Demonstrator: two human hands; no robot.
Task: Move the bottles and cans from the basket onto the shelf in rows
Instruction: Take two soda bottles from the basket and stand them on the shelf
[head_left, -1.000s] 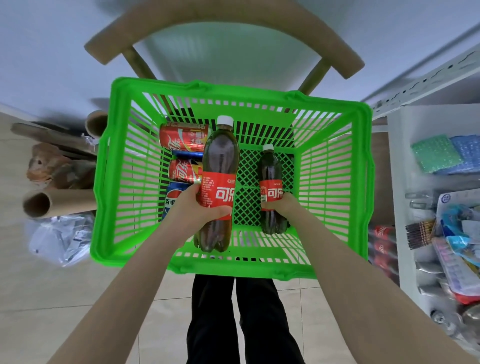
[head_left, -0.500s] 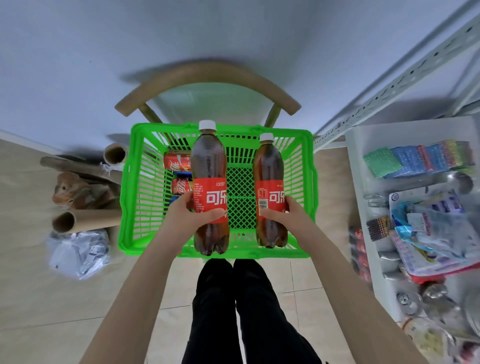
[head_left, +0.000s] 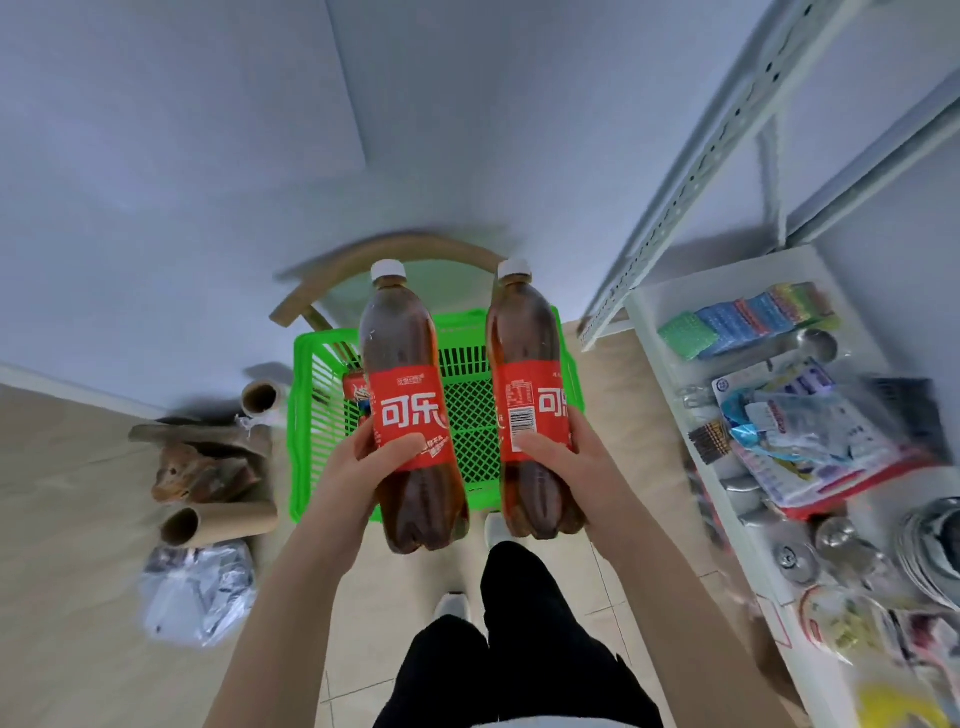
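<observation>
The carrying step is judged to be in hand: two bottles are held above the basket, and none is yet set on the shelf. Nearest, the left hand (head_left: 363, 467) is wrapped round the lower label of the left bottle (head_left: 410, 364), thumb across the front. The right hand (head_left: 566, 457) is curled likewise round the right bottle (head_left: 524, 338). Both bottles are held upright, side by side but apart, in front of and above the basket (head_left: 311, 415).

Each is seen as clear plastic filled with dark brown cola, with a white cap, a red label with white characters and a lobed base. Both appear full, so some weight is to be expected.

Beyond them, one red can (head_left: 356, 389) is seen by the basket's left wall; more may be hidden. A wooden chair (head_left: 358, 254) back is seen just behind the basket. The shelf (head_left: 639, 312) is found right of the basket, its visible tier crowded with sponges (head_left: 748, 325) and packets (head_left: 810, 431).

The next move is judged to call for a turn to the right of the basket. A free stretch of shelf must be found where both bottles can be stood upright to begin a row.
</observation>
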